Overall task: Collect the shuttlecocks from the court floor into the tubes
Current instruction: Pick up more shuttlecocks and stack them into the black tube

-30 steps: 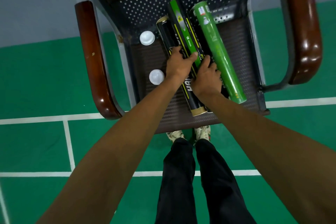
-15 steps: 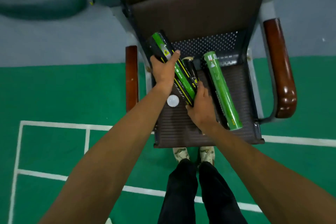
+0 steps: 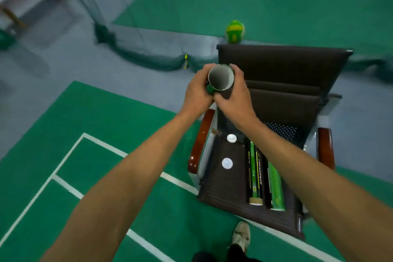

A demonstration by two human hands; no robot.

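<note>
While both hands are raised in front of the chair (image 3: 282, 64), they share one shuttlecock tube (image 3: 221, 77). Its round open mouth is turned to the camera, with a smooth, pale grey inside like cardboard and a thin dark green rim. The left hand (image 3: 196, 91) curls round the tube's left side. A small rounded green piece (image 3: 210, 89) shows against its fingers; what it is cannot be told. The right hand (image 3: 232, 97) wraps the right side, fingers bent close about the wall.

On the chair's brown textured seat (image 3: 223, 187) two long cylinders lie side by side: a black tube (image 3: 255, 174) with green stripes and a glossy green tube (image 3: 275, 187). Left of them rest a flat round white cap (image 3: 231, 138) and a second cap (image 3: 227, 163). The left armrest (image 3: 200, 144) is polished reddish wood. The court floor (image 3: 106, 134) is green matting crossed by white lines.
</note>
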